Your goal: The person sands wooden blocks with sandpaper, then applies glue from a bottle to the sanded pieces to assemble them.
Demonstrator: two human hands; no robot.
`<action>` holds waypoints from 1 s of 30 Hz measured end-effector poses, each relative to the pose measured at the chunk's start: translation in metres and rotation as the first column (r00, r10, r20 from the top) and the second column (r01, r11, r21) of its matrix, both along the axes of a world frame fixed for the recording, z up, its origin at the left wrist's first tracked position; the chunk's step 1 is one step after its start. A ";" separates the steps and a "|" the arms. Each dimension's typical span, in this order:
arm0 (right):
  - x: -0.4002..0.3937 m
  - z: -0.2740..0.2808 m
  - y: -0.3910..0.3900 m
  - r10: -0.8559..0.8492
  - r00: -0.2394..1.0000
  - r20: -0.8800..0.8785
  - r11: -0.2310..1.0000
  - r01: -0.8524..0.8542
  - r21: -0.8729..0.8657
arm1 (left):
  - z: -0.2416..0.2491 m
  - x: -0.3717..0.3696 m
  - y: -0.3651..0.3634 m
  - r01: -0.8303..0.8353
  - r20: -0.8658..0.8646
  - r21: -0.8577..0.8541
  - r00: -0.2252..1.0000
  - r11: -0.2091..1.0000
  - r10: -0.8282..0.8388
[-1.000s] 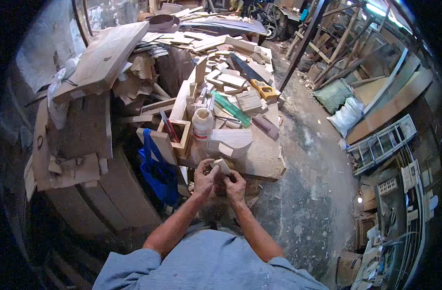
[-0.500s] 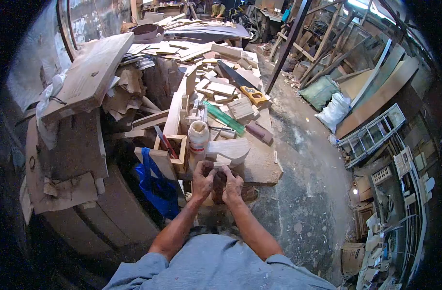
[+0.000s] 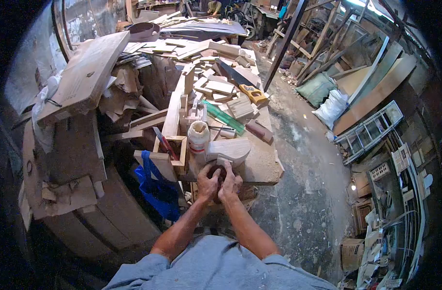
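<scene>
At the near edge of the workbench (image 3: 259, 171), my left hand (image 3: 209, 184) and my right hand (image 3: 229, 185) are close together, fingers curled inward. Between their fingertips is a small pale wood piece (image 3: 224, 161), partly covered by the fingers. Something dark and reddish shows in the gap between the hands; I cannot make out what it is. Just beyond them lies a curved wooden block (image 3: 228, 150). An open white glue jar (image 3: 199, 137) stands upright to its left.
A handsaw (image 3: 252, 93) with a yellow handle lies among wood offcuts (image 3: 220, 87). Nearby are a green translucent strip (image 3: 223, 117) and a brown sanding block (image 3: 258, 131). On the left are a wooden box (image 3: 180, 152) holding a red-handled tool and a blue bag (image 3: 158, 193).
Both hands have drawn closer together and turned, covering more of the small wood piece. The view has shifted slightly. Jar, block and saw stay in place on the bench.
</scene>
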State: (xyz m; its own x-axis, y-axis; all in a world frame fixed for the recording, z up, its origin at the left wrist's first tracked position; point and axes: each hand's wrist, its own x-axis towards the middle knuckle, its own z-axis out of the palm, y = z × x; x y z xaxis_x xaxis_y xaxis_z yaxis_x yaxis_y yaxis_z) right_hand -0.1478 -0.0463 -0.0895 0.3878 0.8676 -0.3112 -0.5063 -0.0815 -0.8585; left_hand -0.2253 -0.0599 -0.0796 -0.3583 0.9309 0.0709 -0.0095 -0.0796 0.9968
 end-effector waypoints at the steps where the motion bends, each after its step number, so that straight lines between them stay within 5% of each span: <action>1: -0.003 0.006 0.000 -0.006 1.000 0.005 0.999 0.006 0.036 | 0.001 -0.001 0.000 0.009 -0.020 0.008 1.000 1.000 -0.009; 12: -0.011 0.039 -0.001 -0.113 0.991 0.066 0.965 0.125 -0.229 | -0.005 -0.005 0.001 0.078 -0.092 -0.007 0.993 0.997 -0.078; 22: -0.005 0.017 0.007 -0.039 0.997 0.066 0.991 0.047 -0.122 | 0.004 -0.005 0.000 0.115 -0.056 0.004 0.992 0.993 -0.115; 25: -0.005 0.024 0.006 -0.055 0.996 0.069 0.993 0.062 -0.097 | 0.021 -0.008 -0.006 0.004 -0.500 0.039 0.866 0.999 0.016; 28: -0.002 0.031 0.003 -0.015 0.998 0.059 0.995 0.020 -0.095 | 0.037 -0.017 -0.004 0.076 -0.685 0.326 0.706 0.942 0.180; 30: 0.001 0.020 0.011 -0.010 0.998 0.068 0.991 0.018 -0.132 | 0.051 -0.021 -0.002 0.143 -0.797 0.328 0.573 0.934 0.192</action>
